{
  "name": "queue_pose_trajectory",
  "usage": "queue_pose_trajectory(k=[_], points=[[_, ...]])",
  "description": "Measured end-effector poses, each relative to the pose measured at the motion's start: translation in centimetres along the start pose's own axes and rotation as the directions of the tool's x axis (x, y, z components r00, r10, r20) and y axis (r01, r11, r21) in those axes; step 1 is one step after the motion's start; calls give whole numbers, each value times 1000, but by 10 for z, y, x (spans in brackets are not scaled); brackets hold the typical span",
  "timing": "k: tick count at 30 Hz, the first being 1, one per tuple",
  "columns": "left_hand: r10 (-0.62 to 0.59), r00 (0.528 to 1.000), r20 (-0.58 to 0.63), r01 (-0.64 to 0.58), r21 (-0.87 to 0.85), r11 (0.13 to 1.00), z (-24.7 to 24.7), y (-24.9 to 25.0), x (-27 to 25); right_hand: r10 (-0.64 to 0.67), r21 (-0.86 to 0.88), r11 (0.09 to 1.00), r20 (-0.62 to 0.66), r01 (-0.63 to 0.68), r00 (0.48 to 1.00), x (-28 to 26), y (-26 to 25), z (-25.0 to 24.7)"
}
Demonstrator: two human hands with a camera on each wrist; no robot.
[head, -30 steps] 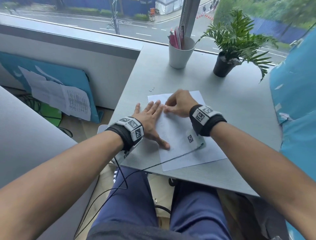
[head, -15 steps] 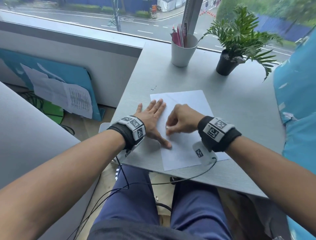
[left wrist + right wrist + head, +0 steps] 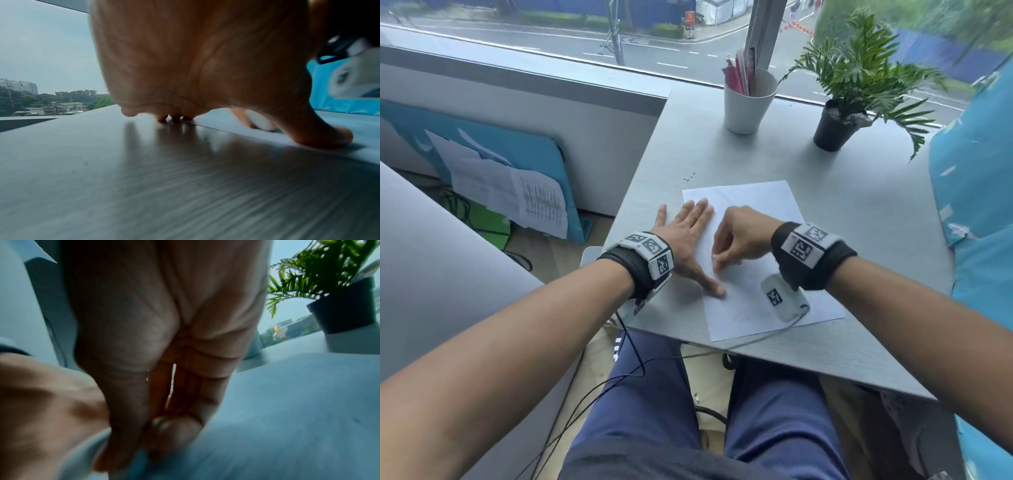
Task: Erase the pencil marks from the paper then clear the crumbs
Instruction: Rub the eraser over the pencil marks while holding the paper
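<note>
Grey tabletop (image 3: 859, 212) by window, street outside. White paper (image 3: 753, 205) near front edge. Left hand (image 3: 688, 240) flat, fingers straight, pressing paper's left edge. Right hand (image 3: 739, 236) curled, pinching small white eraser (image 3: 260, 121) on paper. White cup (image 3: 748, 102) w/ pens, potted plant (image 3: 859, 75) at back.

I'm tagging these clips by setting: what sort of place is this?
Probably an office or study desk by an upper-floor window: a grey desk with a sheet of paper, a cup of pens, a potted plant, street below.
</note>
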State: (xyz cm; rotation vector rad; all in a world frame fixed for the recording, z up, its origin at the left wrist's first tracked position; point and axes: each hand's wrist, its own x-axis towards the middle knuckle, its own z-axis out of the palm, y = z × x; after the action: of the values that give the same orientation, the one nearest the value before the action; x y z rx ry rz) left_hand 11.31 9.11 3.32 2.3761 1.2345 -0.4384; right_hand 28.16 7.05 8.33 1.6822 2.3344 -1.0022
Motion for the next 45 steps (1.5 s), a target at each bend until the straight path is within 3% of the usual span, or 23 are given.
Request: queue_pose_trajectory(k=[3, 5, 7, 9, 11, 13, 16, 21, 29, 37, 39, 41, 43, 45], points=[[5, 1000, 11, -5, -13, 1000, -2, 1, -1, 138, 107, 988, -298, -110, 945, 28, 8, -18], [2, 1000, 11, -1, -12, 1000, -3, 1, -2, 155, 147, 984, -408, -103, 900, 32, 8, -14], [-2, 1000, 19, 2, -4, 1000, -2, 1, -2, 84, 90, 994, -358, -55, 930, 16, 3, 0], [-7, 1000, 3, 7, 8, 1000, -2, 2, -2, 41, 25, 999, -127, -38, 991, -6, -3, 10], [-12, 1000, 6, 12, 8, 1000, -3, 3, -3, 29, -22, 999, 35, -29, 999, -11, -5, 10], [-14, 1000, 6, 14, 7, 1000, -3, 4, -3, 53, -15, 998, -82, -55, 995, 3, 0, -2], [-20, 1000, 6, 20, -15, 1000, -4, 4, -4, 167, 119, 984, -333, -134, 928, 29, 9, -16], [18, 1000, -2, -18, -17, 1000, -7, -3, -6, 224, 196, 968, -401, -155, 888, 29, 11, -7], [-13, 997, -76, 17, 52, 999, 3, -9, -11, 217, 207, 967, -373, -148, 902, 39, 18, -10], [-12, 997, -71, 15, 43, 999, 6, -11, -12, 114, 151, 987, -408, -56, 906, 49, 12, -13], [-12, 998, -59, 15, 48, 999, 6, -9, -12, 26, 75, 997, -326, -2, 945, 37, 5, -3], [-15, 998, -54, 18, 56, 998, 6, -8, -11, -66, -27, 998, -139, 63, 988, 19, -6, 7], [-22, 999, -46, 25, 60, 998, 6, -7, -12, -92, -61, 994, 11, 92, 996, 15, -8, 5], [-22, 999, -40, 24, 54, 998, 4, -6, -13, -68, -26, 998, -93, 65, 993, 31, -3, -9]])
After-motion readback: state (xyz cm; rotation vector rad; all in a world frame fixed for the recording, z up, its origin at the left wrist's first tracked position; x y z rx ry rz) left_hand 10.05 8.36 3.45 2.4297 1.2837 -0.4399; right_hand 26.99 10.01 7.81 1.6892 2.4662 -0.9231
